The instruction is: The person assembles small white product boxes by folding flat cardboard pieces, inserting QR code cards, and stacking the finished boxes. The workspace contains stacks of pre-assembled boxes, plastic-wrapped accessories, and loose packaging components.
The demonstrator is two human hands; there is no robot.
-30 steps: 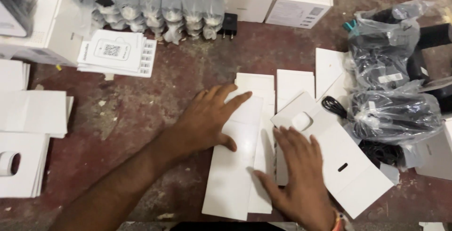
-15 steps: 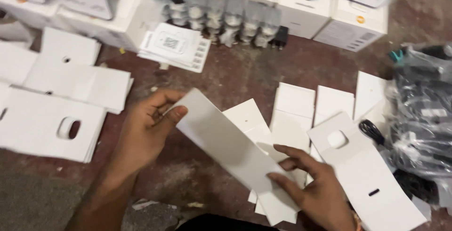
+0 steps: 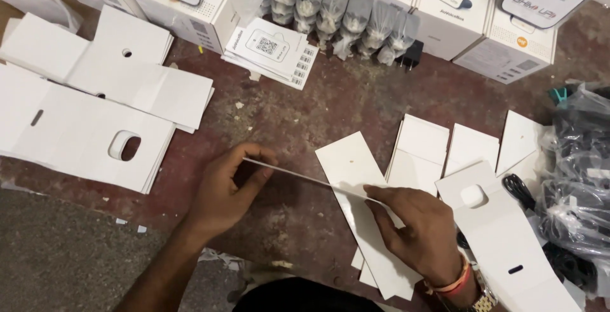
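Note:
Both hands hold one flat white cardboard sheet (image 3: 305, 176) above the reddish table, turned so that only its thin edge shows. My left hand (image 3: 229, 188) pinches the sheet's left end between thumb and fingers. The right end is gripped by my right hand (image 3: 416, 226), which wears a bracelet and a watch at the wrist. Under the hands lies a long white card strip (image 3: 356, 178) on a loose pile of the same.
Stacks of white die-cut card blanks (image 3: 95, 115) lie at the left. White boxes (image 3: 502, 45), bagged plug adapters (image 3: 343, 16) and leaflets (image 3: 273, 51) line the back. Bagged black cables (image 3: 581, 178) sit at the right, more card pieces (image 3: 502, 236) beside them.
The sheet lifted off the pile has rotated from showing its broad face to edge-on, and both hands have shifted along it to hold its two ends.

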